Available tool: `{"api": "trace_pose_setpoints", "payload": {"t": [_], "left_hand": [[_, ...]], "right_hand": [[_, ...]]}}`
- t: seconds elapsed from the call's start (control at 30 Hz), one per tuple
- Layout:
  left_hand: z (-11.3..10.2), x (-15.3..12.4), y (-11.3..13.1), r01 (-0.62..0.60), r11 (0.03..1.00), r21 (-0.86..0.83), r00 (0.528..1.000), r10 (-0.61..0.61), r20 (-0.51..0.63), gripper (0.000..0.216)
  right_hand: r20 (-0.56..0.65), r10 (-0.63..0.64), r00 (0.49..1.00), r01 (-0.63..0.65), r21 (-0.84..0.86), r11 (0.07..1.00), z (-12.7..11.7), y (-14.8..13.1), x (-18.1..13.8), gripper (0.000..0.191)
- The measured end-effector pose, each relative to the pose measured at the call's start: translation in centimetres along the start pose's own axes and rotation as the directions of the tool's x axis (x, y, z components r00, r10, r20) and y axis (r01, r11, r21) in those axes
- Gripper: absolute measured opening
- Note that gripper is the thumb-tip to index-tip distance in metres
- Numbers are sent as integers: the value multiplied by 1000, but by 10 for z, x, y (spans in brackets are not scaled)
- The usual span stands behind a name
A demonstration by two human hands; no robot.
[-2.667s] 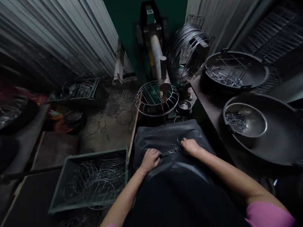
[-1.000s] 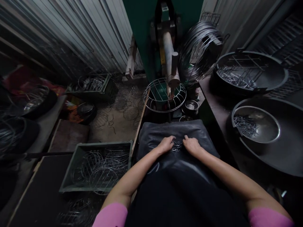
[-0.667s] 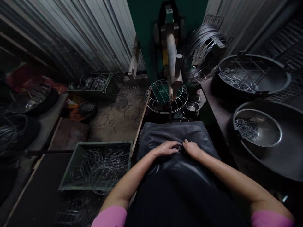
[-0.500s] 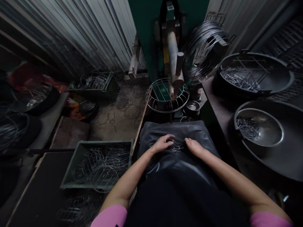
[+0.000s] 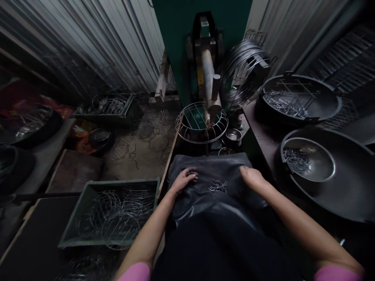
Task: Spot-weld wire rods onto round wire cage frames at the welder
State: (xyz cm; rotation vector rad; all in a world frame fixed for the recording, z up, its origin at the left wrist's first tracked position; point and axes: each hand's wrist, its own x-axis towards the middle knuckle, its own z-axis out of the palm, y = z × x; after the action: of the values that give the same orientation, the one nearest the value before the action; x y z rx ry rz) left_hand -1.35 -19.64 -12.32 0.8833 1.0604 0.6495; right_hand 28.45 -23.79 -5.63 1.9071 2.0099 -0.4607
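A small pile of short bent wire pieces (image 5: 217,186) lies on the black leather-like apron (image 5: 211,210) spread over my lap. To the left of the pile, my left hand (image 5: 185,180) hovers close over the apron with fingers apart and loosely bent, holding nothing visible. On the pile's other side, my right hand (image 5: 251,177) is closed near the apron's right edge; its fingertips point down, and whatever they grip is hidden. Beyond the apron, a round wire rack (image 5: 202,141) sits around the lower tip of a machine arm (image 5: 208,74).
At my left stands a green crate (image 5: 73,218) of wire racks. On the right are a large dark pan (image 5: 348,195) bearing a metal bowl (image 5: 325,164) of wire pieces, and another pan (image 5: 334,105). A wire coil (image 5: 246,70) hangs beside the machine. Small bowls (image 5: 233,134) sit below it.
My hands have moved apart, the left one leftward and the right one rightward, away from the wire pile. The pile now lies uncovered between them. The whole view has shifted slightly.
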Motion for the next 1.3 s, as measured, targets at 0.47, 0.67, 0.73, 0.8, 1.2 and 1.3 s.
{"api": "trace_pose_setpoints", "payload": {"t": [0.47,0.67,0.73,0.8,1.2,1.3], "left_hand": [[-4,-3,-5,-76,995,-59,996,78,38,50],[-2,-2,-7,-75,995,-73,997,77,31,51],[-2,-1,-9,-73,994,-78,997,75,24,51],[-2,-2,-9,-78,994,-75,997,79,9,50],[-2,5,14,72,977,-202,988,-97,-119,39],[-13,20,49,46,955,-292,953,-130,-275,28]], "right_hand": [[21,78,997,-77,530,844,0,10,15,17],[150,240,959,-184,974,129,23,21,11,8],[162,247,955,-183,981,63,30,20,13,10],[147,259,955,-158,987,22,34,20,14,10],[-48,303,952,0,988,158,17,22,-4,30],[-64,315,947,-9,974,226,17,26,-3,30]]}}
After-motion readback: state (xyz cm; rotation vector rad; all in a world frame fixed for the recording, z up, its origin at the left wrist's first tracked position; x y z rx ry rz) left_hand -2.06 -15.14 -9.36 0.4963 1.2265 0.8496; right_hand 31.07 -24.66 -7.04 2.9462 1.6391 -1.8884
